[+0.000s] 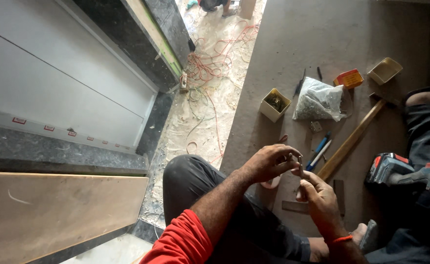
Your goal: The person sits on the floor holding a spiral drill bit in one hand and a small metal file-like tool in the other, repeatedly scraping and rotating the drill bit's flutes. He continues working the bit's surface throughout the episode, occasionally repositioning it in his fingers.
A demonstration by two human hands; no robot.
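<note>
I sit on the floor with my knee raised. My left hand and my right hand meet in front of me, fingertips pinching a small metal piece, too small to identify. The left fingers close on it from above, the right fingers hold it from below. A roll of tape lies on the floor just under the left hand. A red sleeve covers my left upper arm.
On the brown board lie a wooden-handled hammer, blue and white pens, a clear bag of screws, a small box of screws, an orange box, an empty tray and a cordless drill. Orange wires sprawl beside a white panel.
</note>
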